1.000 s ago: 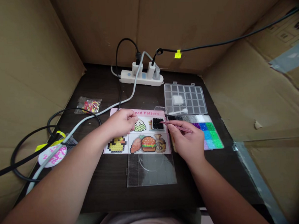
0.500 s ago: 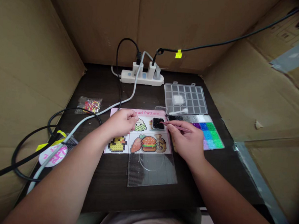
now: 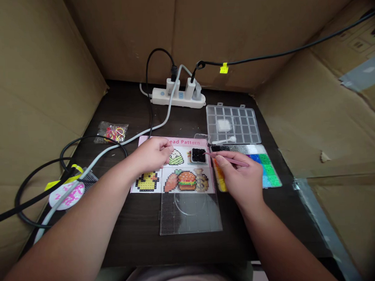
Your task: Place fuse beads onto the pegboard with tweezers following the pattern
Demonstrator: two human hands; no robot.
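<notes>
Being clamped in the grip of the right hand [image 3: 244,176], beside the bead tray [image 3: 198,163], the pink tweezers [image 3: 235,161] are judged light, springy, best pinched mid-shank; left of the tray, the left hand's [image 3: 152,154] hold cannot be told.

The tweezers [image 3: 230,159] are pink, and the heaped beads [image 3: 199,155] near their tip are black. On the pattern sheet [image 3: 187,142], a pink band with deeper pink lettering tops white panels: a gridded yellow duck [image 3: 148,183] outlined in black, an orange carrot [image 3: 170,183] with green leaves. The sorted beads [image 3: 270,170] run black, grey and white behind, orange-yellow left, blue and green right. The surface [image 3: 130,242] is dark brown.
</notes>
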